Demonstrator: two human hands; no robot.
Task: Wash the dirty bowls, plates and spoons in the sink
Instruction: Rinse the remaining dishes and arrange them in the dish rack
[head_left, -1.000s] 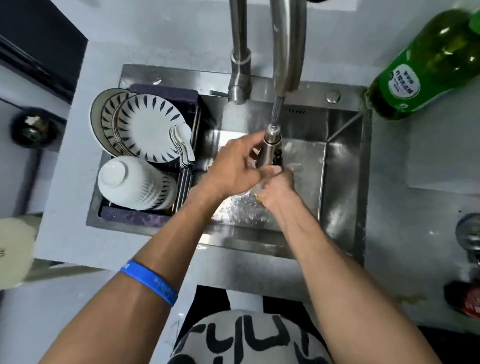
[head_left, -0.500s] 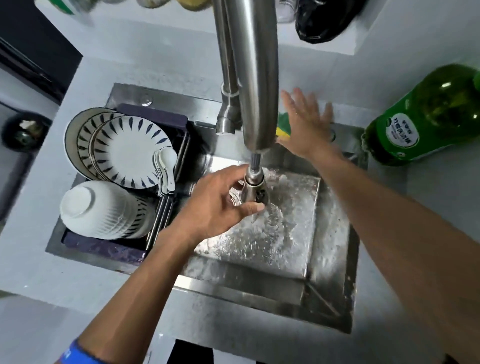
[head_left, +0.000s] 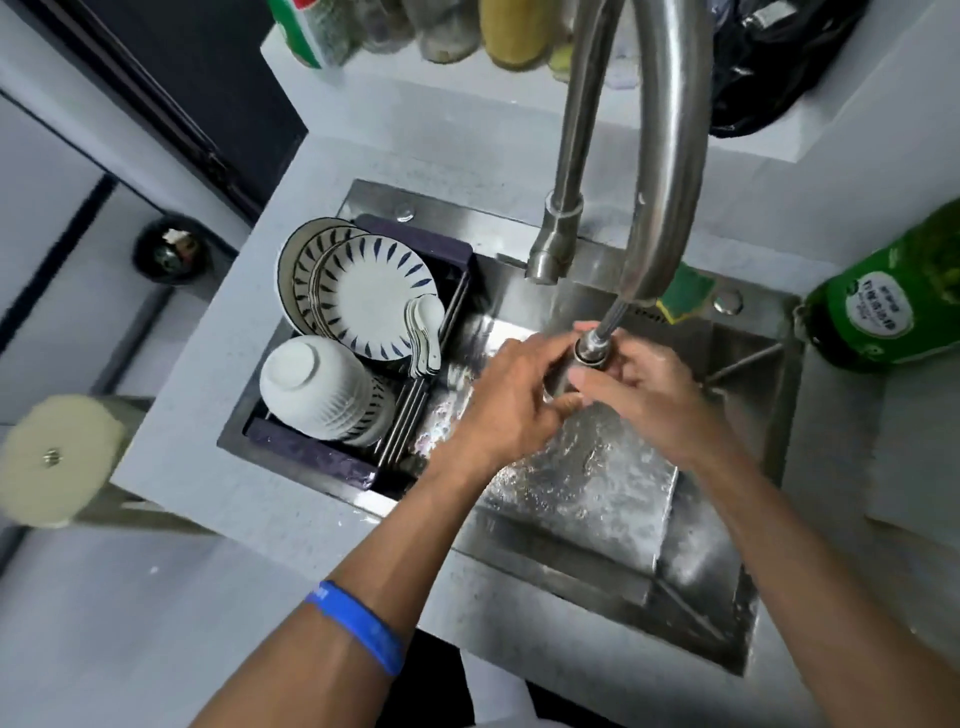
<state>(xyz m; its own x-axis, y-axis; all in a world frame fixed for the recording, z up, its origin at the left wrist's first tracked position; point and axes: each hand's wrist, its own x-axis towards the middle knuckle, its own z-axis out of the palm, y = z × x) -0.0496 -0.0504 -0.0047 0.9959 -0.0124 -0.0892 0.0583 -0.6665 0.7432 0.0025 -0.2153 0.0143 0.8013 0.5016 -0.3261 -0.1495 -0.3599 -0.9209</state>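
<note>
A blue wristband (head_left: 363, 626) is being worn on the left forearm, nearest the camera. Beyond it, over the wet steel sink (head_left: 582, 483), the pull-out spray head (head_left: 589, 353) is being gripped by the left hand (head_left: 511, 400), its fingers curled round the head from the left. The head is also being touched from the right by the right hand (head_left: 654, 395), fingers bent around it. Water is being splashed across the sink floor. To the left, stacked bowls (head_left: 317, 387) are being held upturned in a dark drying rack (head_left: 311, 460), with patterned plates (head_left: 374, 296) standing behind them and white spoons (head_left: 426, 332) leaning beside the plates. Farther back, a green sponge (head_left: 683, 291) is being kept on the sink's rear ledge, and a green bottle (head_left: 883, 306) is lying on the counter to the right.
</note>
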